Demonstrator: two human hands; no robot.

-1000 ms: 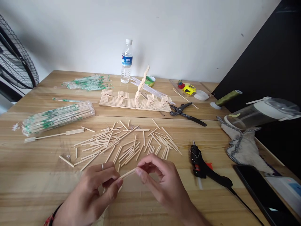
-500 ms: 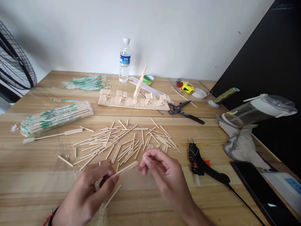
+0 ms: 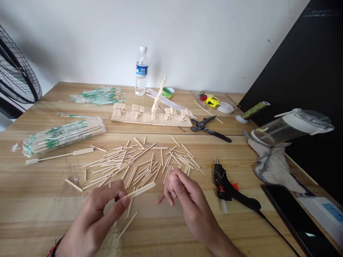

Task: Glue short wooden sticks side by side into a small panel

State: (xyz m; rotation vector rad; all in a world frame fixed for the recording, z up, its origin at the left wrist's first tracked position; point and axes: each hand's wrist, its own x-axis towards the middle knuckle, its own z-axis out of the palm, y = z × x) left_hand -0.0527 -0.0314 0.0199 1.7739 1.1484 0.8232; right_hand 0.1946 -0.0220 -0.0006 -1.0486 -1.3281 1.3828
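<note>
Precariously held: slim bundle of short, pale wooden sticks (image 3: 143, 190)

Clock directions counted from that bundle, just left of centre, low in view. Gripped near its lower-left end, at eight o'clock, between thumb and bent forefinger of bare left hand (image 3: 98, 214): pinch closed, far end jutting unsupported towards two o'clock, tips slightly uneven. At three o'clock, apart from bundle, bare right hand (image 3: 190, 200): fingers curled, thumb folded over; cannot tell of anything held inside.

Likeliest trouble, as judged: slipping or fanning apart of sticks, caused by support at one end only; or skewed tips, from a bump by right hand. Also possible: losing a dropped piece among loose pale wooden stick pieces (image 3: 139, 156) strewn from nine round to two o'clock, near-identical in colour. Farther out at three o'clock, beyond right hand, black plastic glue gun (image 3: 226, 194) lying on brown wood-grain tabletop (image 3: 152, 232): possible burn from a careless wrist, heat impossible to judge by sight.
</note>
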